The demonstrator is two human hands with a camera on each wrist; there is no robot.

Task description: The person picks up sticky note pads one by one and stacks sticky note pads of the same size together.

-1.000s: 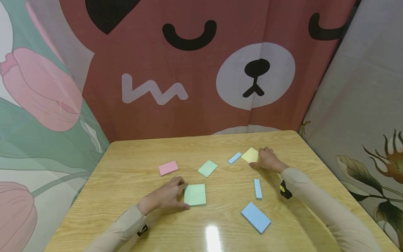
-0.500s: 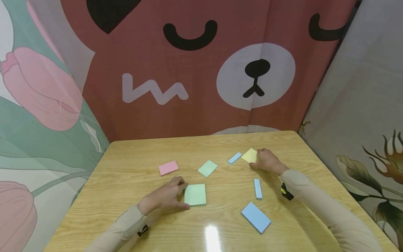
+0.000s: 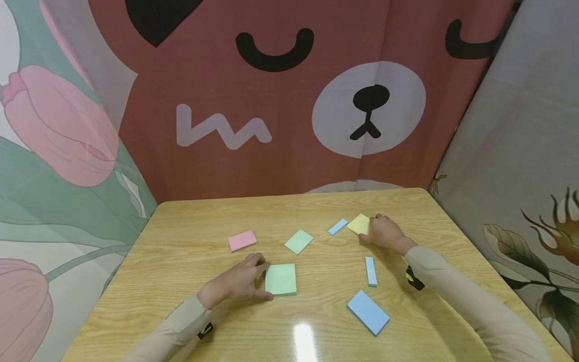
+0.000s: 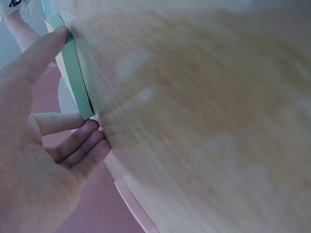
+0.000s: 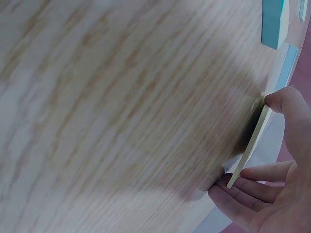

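My left hand (image 3: 237, 281) grips the larger green sticky note pad (image 3: 281, 280) by its left side, thumb at the near corner and fingers at the far one. In the left wrist view the green pad (image 4: 75, 68) spans from thumb to index finger. My right hand (image 3: 386, 234) holds a yellow sticky note pad (image 3: 359, 224) at the back right, covering its right part. The right wrist view shows the yellow pad's edge (image 5: 250, 143) between thumb and fingers, close over the wood. A narrow blue pad (image 3: 338, 227) lies right beside the yellow pad's left corner.
A pink pad (image 3: 242, 241) and a smaller green pad (image 3: 299, 242) lie beyond the left hand. Nearer the right arm are an upright-lying narrow blue pad (image 3: 371, 271) and a wider blue pad (image 3: 368, 312). A printed curtain (image 3: 280, 171) hangs behind the wooden table (image 3: 194, 216).
My right hand has shifted slightly left and nearer, with the yellow pad turning or sliding a little toward me. My left hand and the other pads stay in place.
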